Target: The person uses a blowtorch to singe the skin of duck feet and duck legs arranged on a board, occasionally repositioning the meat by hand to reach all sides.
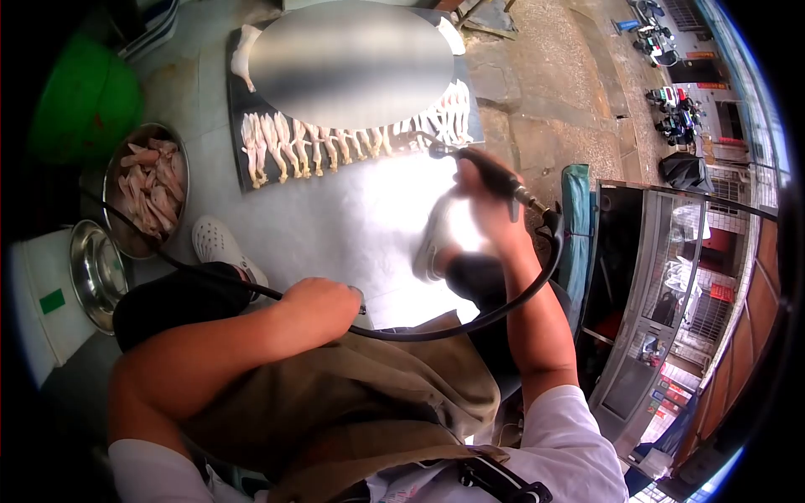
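Note:
My right hand [489, 189] is wrapped around the handle of a blowtorch [507, 186], its nozzle pointing left at the front of a dark tray [251, 178]. A row of pale poultry legs [289, 155] lies side by side on that tray; a blurred oval covers the tray's middle. From the torch a black hose [470, 329] loops down and runs left across my lap. My left hand [323, 303] is closed close to the hose, above my brown apron [352, 377]. A small grey piece shows at its fingers, but I cannot tell what it is.
A metal bowl [111, 189] of raw poultry pieces stands at left, with a shiny basin [84, 277] nearer me. Behind them is a green tub [84, 101]. At right stand a glass-sided cabinet [646, 310] and a rolled teal cover [577, 243]; motorbikes [658, 46] are parked farther off.

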The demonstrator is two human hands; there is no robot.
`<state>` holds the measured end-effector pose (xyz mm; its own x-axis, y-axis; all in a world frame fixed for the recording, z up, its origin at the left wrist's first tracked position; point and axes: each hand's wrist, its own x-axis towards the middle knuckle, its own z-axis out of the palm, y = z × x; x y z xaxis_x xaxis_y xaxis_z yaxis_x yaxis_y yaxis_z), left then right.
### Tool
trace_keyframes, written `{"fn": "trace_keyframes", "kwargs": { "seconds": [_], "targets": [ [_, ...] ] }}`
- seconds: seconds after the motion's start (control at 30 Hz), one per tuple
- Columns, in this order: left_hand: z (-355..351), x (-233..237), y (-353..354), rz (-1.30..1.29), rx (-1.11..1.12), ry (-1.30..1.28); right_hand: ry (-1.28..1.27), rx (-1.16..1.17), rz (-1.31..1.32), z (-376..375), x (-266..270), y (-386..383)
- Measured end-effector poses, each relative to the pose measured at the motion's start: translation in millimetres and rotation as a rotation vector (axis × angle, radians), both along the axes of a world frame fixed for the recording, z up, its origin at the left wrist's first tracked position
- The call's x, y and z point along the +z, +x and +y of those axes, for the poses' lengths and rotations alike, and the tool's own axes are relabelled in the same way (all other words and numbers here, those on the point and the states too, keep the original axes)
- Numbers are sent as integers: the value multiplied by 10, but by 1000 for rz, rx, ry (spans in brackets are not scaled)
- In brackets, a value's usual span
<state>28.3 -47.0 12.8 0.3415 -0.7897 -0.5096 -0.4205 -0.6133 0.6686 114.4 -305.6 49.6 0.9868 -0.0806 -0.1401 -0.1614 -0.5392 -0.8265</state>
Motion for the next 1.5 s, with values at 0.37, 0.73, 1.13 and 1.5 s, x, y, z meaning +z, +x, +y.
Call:
{"fn": "trace_keyframes", "kwargs": {
  "seconds": [0.37,0.73,1.13,1.5],
  "targets": [
    [17,8,-3,0,10,3,113,-65,13,21,-55,24],
    [18,-15,-4,-29,22,-35,74,-36,22,9,-43,56],
    [-18,-11,24,2,50,-54,-53,-13,110,-173,-23,157],
    [-43,9,40,8,42,-73,-138,21,133,122,64,483]
  ]
}}
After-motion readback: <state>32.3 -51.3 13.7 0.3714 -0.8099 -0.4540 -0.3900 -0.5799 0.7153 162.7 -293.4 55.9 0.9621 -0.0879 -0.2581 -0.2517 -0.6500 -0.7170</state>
